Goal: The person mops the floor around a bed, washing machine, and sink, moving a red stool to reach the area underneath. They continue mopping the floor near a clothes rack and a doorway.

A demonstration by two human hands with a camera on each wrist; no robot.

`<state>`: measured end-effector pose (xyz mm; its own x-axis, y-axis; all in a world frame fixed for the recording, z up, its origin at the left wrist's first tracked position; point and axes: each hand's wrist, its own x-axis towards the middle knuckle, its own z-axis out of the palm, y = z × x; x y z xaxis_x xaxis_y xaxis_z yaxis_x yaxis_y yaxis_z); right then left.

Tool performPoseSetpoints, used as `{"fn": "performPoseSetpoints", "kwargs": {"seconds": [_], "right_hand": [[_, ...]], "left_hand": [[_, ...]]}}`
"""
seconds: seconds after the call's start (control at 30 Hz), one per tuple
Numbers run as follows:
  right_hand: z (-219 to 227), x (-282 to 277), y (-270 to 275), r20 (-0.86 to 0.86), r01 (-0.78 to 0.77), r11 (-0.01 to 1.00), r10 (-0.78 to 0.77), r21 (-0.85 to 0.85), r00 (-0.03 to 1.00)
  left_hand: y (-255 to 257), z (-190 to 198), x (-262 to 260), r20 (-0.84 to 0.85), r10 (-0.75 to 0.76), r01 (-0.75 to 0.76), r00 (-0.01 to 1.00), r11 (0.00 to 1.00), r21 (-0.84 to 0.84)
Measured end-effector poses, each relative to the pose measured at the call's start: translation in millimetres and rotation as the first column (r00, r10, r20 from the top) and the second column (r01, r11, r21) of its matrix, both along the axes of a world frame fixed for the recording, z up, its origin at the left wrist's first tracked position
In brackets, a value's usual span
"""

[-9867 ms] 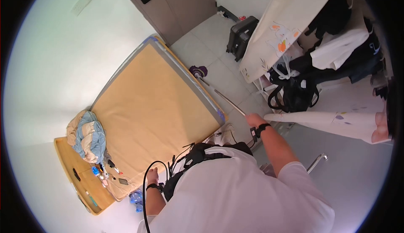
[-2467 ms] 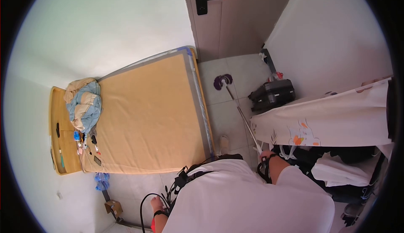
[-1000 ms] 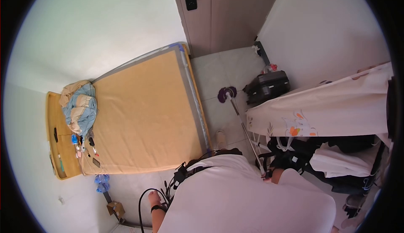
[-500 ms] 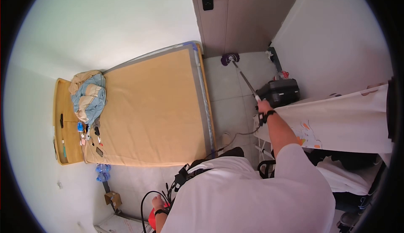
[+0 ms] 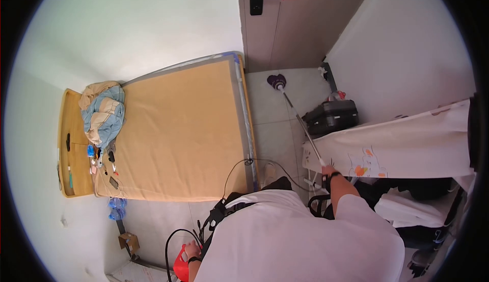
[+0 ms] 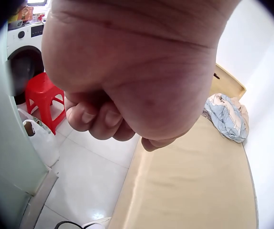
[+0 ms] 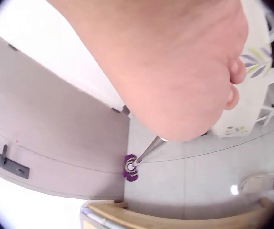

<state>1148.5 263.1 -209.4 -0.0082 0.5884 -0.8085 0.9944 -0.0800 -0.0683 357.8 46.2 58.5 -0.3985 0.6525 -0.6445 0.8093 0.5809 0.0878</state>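
Note:
The right hand (image 5: 328,171) grips the upper end of a mop's metal handle (image 5: 300,121), which slants down to a purple mop head (image 5: 276,82) on the tiles near the door. In the right wrist view the same hand (image 7: 180,71) has its fingers curled, its grip partly hidden by the palm; beyond it show the handle (image 7: 149,150) and the mop head (image 7: 130,168). Beside the body hangs the left hand (image 5: 192,250), above a red stool (image 5: 181,267). Its fingers are loosely curled and hold nothing in the left wrist view (image 6: 132,71).
The bed (image 5: 178,134) stands left of the floor strip, bedding (image 5: 104,114) heaped on it. A black suitcase (image 5: 332,117) and a curtained clothes rack (image 5: 392,144) line the right side. The door (image 5: 305,17) is ahead. A cable (image 5: 275,160) loops near the feet.
From half a second ago, the right hand has drawn back toward the body, and the mop head sits slightly farther from the door. Earlier, the mop head was beside the bed's edge.

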Motion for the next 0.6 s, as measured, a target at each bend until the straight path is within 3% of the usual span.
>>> {"fn": "performPoseSetpoints", "kwargs": {"seconds": [0.03,0.07,0.1,0.13,0.17,0.2,0.23,0.27,0.33,0.4,0.47,0.6], "right_hand": [[-50,35,-55,-0.295,-0.486,0.866,0.497,0.116,0.816],[16,19,-69,-0.313,-0.34,0.933,0.289,-0.121,0.905],[-2,41,-112,-0.554,-0.185,0.942,-0.001,-0.279,0.832],[55,13,-174,-0.548,-0.167,0.945,-0.016,-0.282,0.836],[110,-2,-159,-0.18,0.466,0.624,-0.698,-0.627,0.693],[174,-47,-156,0.335,0.857,-0.049,-0.93,-0.513,0.148],[178,-52,-164,0.333,0.861,-0.066,-0.935,-0.504,0.123],[182,-59,-172,0.317,0.869,-0.011,-0.933,-0.496,0.169],[188,-73,-185,0.286,0.871,0.107,-0.919,-0.479,0.27],[190,-86,-195,0.26,0.858,0.233,-0.888,-0.457,0.379],[194,-104,-209,0.243,0.83,0.349,-0.842,-0.435,0.481],[184,-138,-239,0.223,0.727,0.569,-0.707,-0.385,0.671]], "left_hand": [[-1,-6,-8,0.05,0.049,-0.052,0.998,0.998,0.042],[-2,-12,-16,0.103,0.096,-0.104,0.99,0.991,0.081],[0,-18,-25,0.158,0.138,-0.157,0.978,0.981,0.117],[3,-22,-33,0.215,0.174,-0.208,0.961,0.967,0.148],[13,-21,-38,0.223,0.156,-0.191,0.962,0.971,0.146],[28,-19,-41,0.243,0.284,-0.312,0.927,0.946,0.085],[44,-17,-43,0.255,0.405,-0.424,0.878,0.906,0.022],[51,-22,-50,0.264,0.387,-0.406,0.883,0.914,0.019],[65,-33,-69,0.286,0.243,-0.304,0.927,0.934,0.19],[81,-48,-83,0.311,0.303,-0.364,0.901,0.918,0.16],[107,-52,-88,0.355,0.677,-0.725,0.645,0.689,0.003],[130,-66,-102,0.379,0.622,-0.662,0.685,0.749,-0.032]]}}
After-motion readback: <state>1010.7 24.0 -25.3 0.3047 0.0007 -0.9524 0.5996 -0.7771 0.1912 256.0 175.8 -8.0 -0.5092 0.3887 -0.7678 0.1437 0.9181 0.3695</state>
